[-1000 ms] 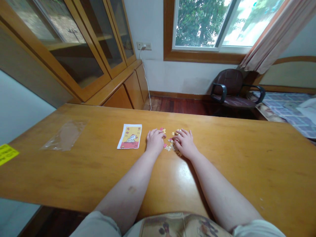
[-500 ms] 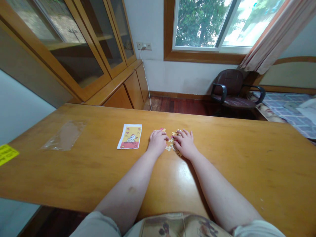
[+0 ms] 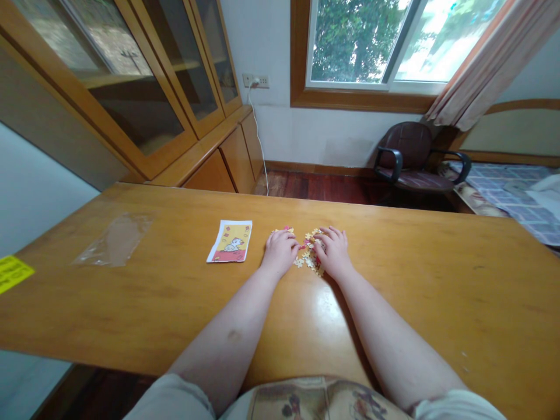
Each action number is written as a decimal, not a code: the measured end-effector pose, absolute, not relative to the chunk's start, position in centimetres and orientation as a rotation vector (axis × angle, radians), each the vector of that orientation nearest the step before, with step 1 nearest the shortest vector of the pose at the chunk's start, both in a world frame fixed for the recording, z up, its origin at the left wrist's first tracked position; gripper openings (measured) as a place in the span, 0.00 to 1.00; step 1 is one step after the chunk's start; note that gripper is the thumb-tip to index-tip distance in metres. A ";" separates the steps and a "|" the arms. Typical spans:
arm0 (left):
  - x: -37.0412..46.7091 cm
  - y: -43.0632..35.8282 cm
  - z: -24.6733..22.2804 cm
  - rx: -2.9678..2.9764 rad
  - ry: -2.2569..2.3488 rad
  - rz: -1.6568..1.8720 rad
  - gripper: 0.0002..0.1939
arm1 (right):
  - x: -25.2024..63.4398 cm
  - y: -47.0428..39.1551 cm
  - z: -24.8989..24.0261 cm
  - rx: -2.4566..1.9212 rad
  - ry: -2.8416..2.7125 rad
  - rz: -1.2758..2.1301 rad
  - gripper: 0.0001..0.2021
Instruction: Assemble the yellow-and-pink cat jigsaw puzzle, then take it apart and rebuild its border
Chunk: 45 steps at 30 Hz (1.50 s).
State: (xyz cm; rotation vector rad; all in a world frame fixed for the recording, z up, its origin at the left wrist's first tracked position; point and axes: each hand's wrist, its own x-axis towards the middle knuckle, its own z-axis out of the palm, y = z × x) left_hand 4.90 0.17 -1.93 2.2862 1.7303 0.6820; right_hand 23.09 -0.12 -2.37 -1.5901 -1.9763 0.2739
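Note:
Small jigsaw pieces (image 3: 310,258), mostly pale with some red and yellow, lie loosely heaped on the wooden table (image 3: 394,280). My left hand (image 3: 281,249) rests over the left side of the pieces, fingers curled down; its fingertips are too small to tell what they touch. On the right edge of the heap is my right hand (image 3: 333,248), its fingers apart and touching the pieces. A picture card (image 3: 231,242) with a white animal on yellow and red lies flat to the left of my left hand.
A clear plastic bag (image 3: 116,239) lies on the table's left part, with a yellow label (image 3: 14,273) at the left edge. Beyond the table stand a glass-door cabinet (image 3: 201,134), a dark armchair (image 3: 411,154) and a bed (image 3: 511,186).
My right hand has shifted slightly right, uncovering more of the pieces in the middle. My left hand is almost unmoved.

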 end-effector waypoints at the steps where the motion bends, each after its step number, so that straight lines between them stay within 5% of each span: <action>1: 4.9 0.2 -2.0 2.277 1.743 0.687 0.09 | 23.1 -0.1 -2.3 -1.585 -1.983 0.286 0.14; 45: 4.1 0.4 -2.4 2.145 1.906 0.669 0.15 | 22.9 -1.0 -1.4 -1.288 -2.347 0.473 0.11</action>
